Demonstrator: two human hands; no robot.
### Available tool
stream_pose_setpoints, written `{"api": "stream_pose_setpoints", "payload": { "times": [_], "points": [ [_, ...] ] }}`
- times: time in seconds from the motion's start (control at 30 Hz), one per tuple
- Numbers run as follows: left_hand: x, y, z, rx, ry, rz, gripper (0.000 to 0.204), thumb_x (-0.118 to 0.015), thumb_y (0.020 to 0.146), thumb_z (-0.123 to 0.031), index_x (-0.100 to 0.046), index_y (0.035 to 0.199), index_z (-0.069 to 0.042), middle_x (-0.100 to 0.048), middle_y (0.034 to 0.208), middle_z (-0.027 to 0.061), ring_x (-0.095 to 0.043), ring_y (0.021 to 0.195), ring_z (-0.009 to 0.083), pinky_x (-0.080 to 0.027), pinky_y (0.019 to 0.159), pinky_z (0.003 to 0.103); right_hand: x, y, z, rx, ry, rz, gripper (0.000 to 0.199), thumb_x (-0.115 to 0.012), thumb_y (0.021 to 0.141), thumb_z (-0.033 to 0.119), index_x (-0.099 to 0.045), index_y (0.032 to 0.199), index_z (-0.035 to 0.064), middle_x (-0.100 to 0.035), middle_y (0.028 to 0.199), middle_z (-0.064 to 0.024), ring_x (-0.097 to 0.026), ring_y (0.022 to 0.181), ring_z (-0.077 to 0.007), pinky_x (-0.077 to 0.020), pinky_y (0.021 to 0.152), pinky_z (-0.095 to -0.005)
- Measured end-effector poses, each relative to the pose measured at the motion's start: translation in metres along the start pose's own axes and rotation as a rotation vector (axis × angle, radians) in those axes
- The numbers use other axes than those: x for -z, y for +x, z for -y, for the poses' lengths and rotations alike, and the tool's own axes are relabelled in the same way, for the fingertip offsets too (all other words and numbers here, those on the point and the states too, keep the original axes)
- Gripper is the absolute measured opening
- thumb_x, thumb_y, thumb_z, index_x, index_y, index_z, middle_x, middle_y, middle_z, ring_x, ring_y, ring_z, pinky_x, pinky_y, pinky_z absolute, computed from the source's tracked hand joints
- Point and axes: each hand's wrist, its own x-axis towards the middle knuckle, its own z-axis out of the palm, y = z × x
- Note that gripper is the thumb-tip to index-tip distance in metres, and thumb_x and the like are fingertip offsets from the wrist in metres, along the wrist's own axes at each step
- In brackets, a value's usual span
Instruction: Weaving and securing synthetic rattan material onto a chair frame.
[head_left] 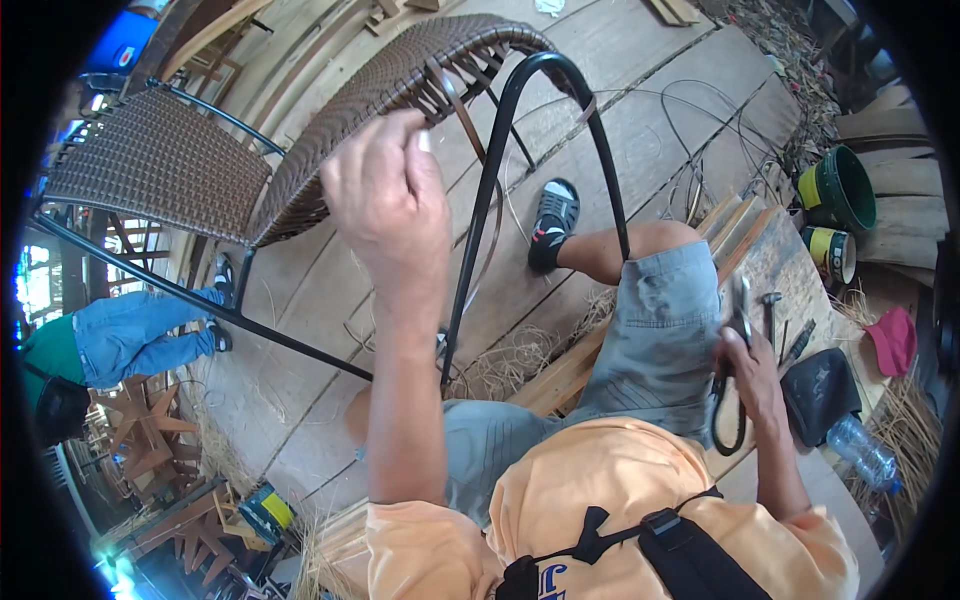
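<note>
A brown woven chair (165, 160) is occupying the floor ahead of the person, its arched black tube (487, 180) reaching back toward the legs; one end is appearing beside the right knee, though whether it is touching cannot be told. A loose brown strip (465, 125) is hanging from the chair's woven edge, inside the arch. The chair is looking fairly light for its bulk but awkward to turn; its tubing is seeming stiff and smooth, perhaps slippery, and so offering the surest hold for steadying. The weave is appearing firm with a little give, while the strip is looking thin and bendy, better taken near the edge where it is leaving the chair.

The left forearm is extending straight up toward the chair, and the left hand (390, 195) is hovering over or beside its woven edge, back of the hand showing, slightly blurred. Its fingers are lying curled inward; I cannot tell whether they are clamping on anything. Well to the right of the chair, the right elbow is bending, the right hand (757, 368) is hanging low, and its fingers are wrapping around black-handled shears (741, 305), metal end pointing forward.
</note>
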Motion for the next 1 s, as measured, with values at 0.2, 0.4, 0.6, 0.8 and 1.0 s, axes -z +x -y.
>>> {"api": "stream_pose_setpoints", "payload": {
  "times": [0.2, 0.4, 0.6, 0.8, 1.0],
  "points": [
    [-0.014, 0.036, 0.026, -0.094, 0.072, 0.209, 0.035, -0.056, 0.080, -0.010, -0.053, 0.115, -0.007, -0.056, 0.113, 0.0083, -0.052, 0.105, 0.0249, -0.036, 0.092, 0.041, 0.011, -0.009, -0.080, 0.304, -0.647, -0.301, 0.043, -0.057, 0.085, 0.021, -0.045, 0.119, -0.0038, -0.048, 0.119, -0.0232, -0.045, 0.113, -0.0360, -0.0357, 0.095, -0.0409],
    [-0.017, 0.026, 0.038, -0.106, 0.083, 0.185, 0.038, -0.055, 0.079, -0.007, -0.054, 0.116, -0.013, -0.056, 0.114, 0.0051, -0.052, 0.104, 0.0222, -0.036, 0.093, 0.040, -0.122, 0.058, 0.089, 0.922, 0.022, -0.071, 0.035, -0.051, 0.087, 0.011, -0.047, 0.121, 0.0022, -0.051, 0.118, -0.0184, -0.048, 0.112, -0.0303, -0.0381, 0.094, -0.0348],
    [-0.025, 0.026, 0.037, -0.130, 0.126, 0.161, 0.044, -0.054, 0.075, -0.001, -0.054, 0.117, -0.016, -0.057, 0.112, 0.0019, -0.053, 0.104, 0.0206, -0.035, 0.093, 0.039, -0.194, 0.140, 0.145, 0.605, 0.585, 0.549, 0.035, -0.054, 0.090, 0.027, -0.054, 0.112, 0.0005, -0.058, 0.094, -0.0016, -0.053, 0.087, -0.0097, -0.0422, 0.082, -0.0240],
    [-0.026, 0.026, 0.042, -0.177, 0.112, 0.096, 0.043, -0.057, 0.074, 0.000, -0.055, 0.114, -0.016, -0.058, 0.109, 0.0007, -0.053, 0.101, 0.0203, -0.036, 0.091, 0.039, -0.204, 0.121, 0.142, 0.665, 0.672, 0.151, 0.029, -0.051, 0.091, 0.023, -0.055, 0.111, 0.0022, -0.058, 0.099, -0.0036, -0.051, 0.094, -0.0113, -0.0397, 0.087, -0.0256],
    [-0.027, 0.023, 0.046, -0.187, 0.085, 0.098, 0.043, -0.056, 0.077, -0.001, -0.055, 0.117, -0.017, -0.058, 0.110, 0.0021, -0.054, 0.098, 0.0211, -0.037, 0.090, 0.039, -0.201, 0.142, 0.157, 0.756, 0.614, 0.459, 0.027, -0.056, 0.089, 0.025, -0.057, 0.104, 0.0020, -0.059, 0.084, -0.0032, -0.053, 0.085, -0.0139, -0.0425, 0.080, -0.0269]
  ]
}}
